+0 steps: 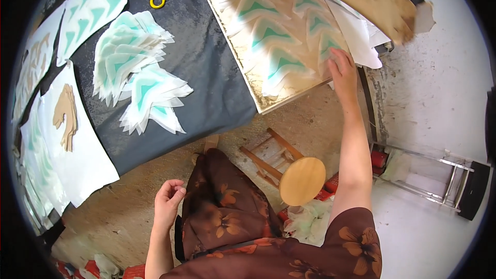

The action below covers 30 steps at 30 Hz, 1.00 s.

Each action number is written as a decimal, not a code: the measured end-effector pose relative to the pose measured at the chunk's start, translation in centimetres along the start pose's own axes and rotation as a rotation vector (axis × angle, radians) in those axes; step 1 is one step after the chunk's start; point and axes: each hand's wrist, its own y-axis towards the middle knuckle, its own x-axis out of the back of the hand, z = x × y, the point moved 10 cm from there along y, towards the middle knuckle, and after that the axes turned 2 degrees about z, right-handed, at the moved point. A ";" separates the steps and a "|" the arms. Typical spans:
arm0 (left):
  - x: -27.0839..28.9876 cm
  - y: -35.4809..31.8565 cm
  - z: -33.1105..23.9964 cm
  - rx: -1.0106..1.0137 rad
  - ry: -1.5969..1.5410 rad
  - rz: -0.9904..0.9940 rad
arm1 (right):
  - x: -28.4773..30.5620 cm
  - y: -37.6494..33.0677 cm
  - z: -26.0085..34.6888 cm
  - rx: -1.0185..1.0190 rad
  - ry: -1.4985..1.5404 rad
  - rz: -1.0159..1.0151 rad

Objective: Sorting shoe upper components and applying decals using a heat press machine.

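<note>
Right hand [342, 70], fingers spread, presses teal chevron cutouts [281, 36] at the board's [248, 80] right edge. Left hand [168, 199], loosely curled and empty, hangs below the table [206, 67], well apart.

Teal-and-white chevron cutouts [274, 46], overlapping rows, flat on a tan board [248, 80], table's right end

— Where does the view look from?

— From the person's head, facing steeply down over the dark cloth-covered table [206, 72] at the far side and the floor near their lap.

— How near?

— Close: the right hand [342, 70] reaches out at arm's length, the left hand [168, 199] sits near. Fisheye bending curves the rim.

— Any second view?

— Only this one.
</note>
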 end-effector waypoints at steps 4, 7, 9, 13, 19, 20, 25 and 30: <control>0.4 -1.2 0.0 -0.008 0.036 -0.022 | 2.1 -2.4 3.5 -0.019 0.071 -0.013; 0.8 -2.0 0.7 -0.019 0.048 -0.025 | 2.8 -3.9 5.2 -0.012 0.147 0.007; 1.1 -2.6 1.3 -0.018 0.058 -0.030 | 3.3 -4.0 5.4 -0.025 0.205 0.015; 1.7 -3.8 2.6 0.009 0.083 -0.050 | 4.1 -1.4 6.0 0.097 0.225 -0.054; 1.0 -3.9 2.7 0.024 0.043 -0.139 | -1.2 9.1 3.5 0.094 0.325 0.005; 0.4 -3.5 2.2 0.010 0.026 -0.146 | -2.0 11.0 2.4 0.099 0.324 0.014; -1.8 -3.4 2.9 0.008 -0.108 -0.240 | -6.8 16.5 1.9 0.116 0.095 0.025; -4.9 -3.0 4.4 0.027 -0.155 -0.267 | -10.3 18.2 2.0 0.179 0.103 0.016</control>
